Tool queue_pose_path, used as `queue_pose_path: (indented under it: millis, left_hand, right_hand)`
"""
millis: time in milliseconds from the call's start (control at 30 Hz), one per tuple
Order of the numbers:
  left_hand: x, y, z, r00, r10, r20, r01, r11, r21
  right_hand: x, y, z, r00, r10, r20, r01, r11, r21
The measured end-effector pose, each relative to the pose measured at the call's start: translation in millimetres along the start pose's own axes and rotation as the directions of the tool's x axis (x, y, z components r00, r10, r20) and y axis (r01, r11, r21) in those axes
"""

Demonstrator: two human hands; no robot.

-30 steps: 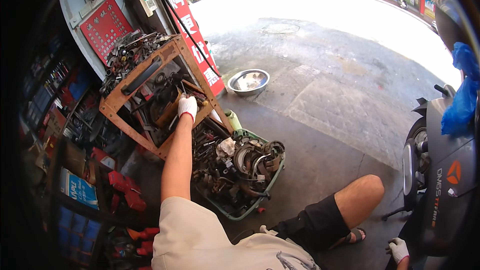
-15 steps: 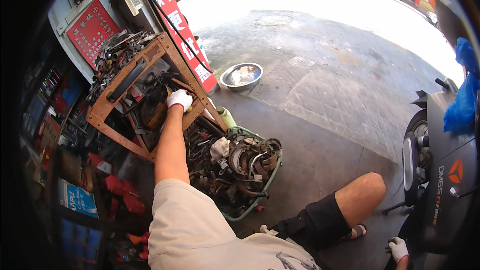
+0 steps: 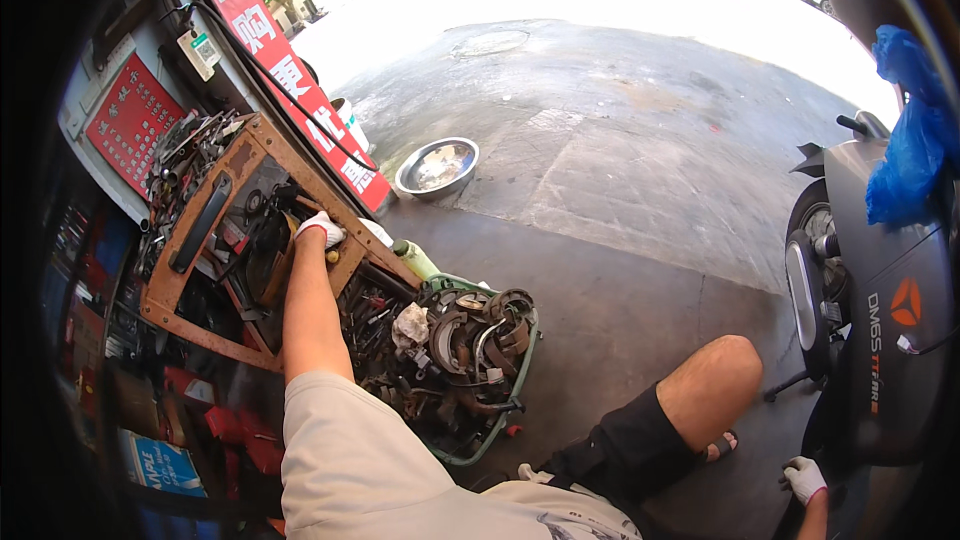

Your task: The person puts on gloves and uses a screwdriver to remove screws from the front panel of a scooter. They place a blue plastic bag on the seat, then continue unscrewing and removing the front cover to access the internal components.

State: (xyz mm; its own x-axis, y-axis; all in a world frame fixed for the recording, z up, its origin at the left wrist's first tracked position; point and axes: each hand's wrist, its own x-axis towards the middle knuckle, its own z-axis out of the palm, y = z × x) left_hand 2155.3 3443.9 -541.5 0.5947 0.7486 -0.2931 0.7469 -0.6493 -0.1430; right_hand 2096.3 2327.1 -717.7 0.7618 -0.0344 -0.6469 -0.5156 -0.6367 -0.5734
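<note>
My left hand [image 3: 322,229], in a white glove with a red cuff, reaches into the upper tray of a rusty orange metal cart [image 3: 205,332]. Dark tools and parts [image 3: 262,240] lie around it, and a small yellow piece [image 3: 332,256] shows by the wrist. Its fingers point down among them and are mostly hidden. Far off at the lower right, my right hand [image 3: 804,480], gloved too, is beside the dark scooter [image 3: 890,340]. Its fingers are curled, with something dark at their tips that is too small to name.
A green bin [image 3: 525,380] heaped with old brake shoes and metal parts stands against the cart. Behind it are a pale green bottle [image 3: 414,258] and a steel basin [image 3: 438,168]. Blue plastic bag [image 3: 905,155] hangs on the scooter. Red boxes [image 3: 245,430] crowd the left.
The view has swung to the right, so the cart, bin and basin sit further left. My left hand stays in the cart's tray; my right hand has risen slightly beside the scooter.
</note>
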Motion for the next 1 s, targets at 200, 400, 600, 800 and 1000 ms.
queue_pose_path:
  millis: [200,400,600,800,1000]
  left_hand:
    - [2,2,3,0.993,-0.094,-0.075,0.103,0.986,0.131]
    - [-47,26,-8,0.923,-0.140,-0.358,0.137,0.990,-0.031]
    - [-57,18,-19,0.733,-0.360,-0.577,0.067,0.883,-0.465]
    - [-115,36,-1,0.873,-0.468,-0.137,-0.368,-0.447,-0.815]
    - [-331,193,59,0.912,-0.187,-0.365,-0.399,-0.605,-0.689]
  right_hand:
    - [2,-15,4,0.999,-0.043,0.011,0.043,0.997,-0.058]
    - [-3,-15,3,0.998,-0.057,0.002,0.057,0.995,-0.079]
    - [-7,-23,-4,0.999,-0.043,-0.016,0.041,0.992,-0.115]
    - [-16,-43,-5,0.997,-0.078,0.006,0.078,0.991,-0.105]
    - [-29,-53,-4,0.993,-0.114,-0.019,0.111,0.988,-0.107]
